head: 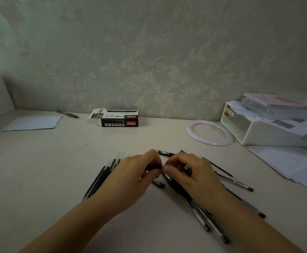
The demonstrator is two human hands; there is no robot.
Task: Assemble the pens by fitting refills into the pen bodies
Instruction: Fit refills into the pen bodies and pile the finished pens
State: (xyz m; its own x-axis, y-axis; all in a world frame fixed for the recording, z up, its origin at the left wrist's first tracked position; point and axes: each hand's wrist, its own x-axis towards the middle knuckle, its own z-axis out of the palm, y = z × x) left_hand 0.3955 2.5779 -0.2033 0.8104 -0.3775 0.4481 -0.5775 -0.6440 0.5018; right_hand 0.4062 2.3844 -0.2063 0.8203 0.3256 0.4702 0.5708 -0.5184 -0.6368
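Observation:
My left hand (138, 172) and my right hand (191, 172) meet at the middle of the desk. The left fingers pinch a short black pen part (151, 168). The right fingers curl round the upper end of a pen body (169, 178) that slants down to the right under the palm. A row of thin black refills (101, 178) lies just left of my left hand. Several clear pen bodies (204, 216) with black ends lie below and right of my right hand. A black cap (164, 153) rests behind the hands.
A black pen box (119, 118) stands at the back by the wall. A white ring (209, 133), a white storage box (269, 130) with papers, and loose sheets (291, 163) occupy the right. A paper (34, 123) and a pen (67, 114) lie at the back left.

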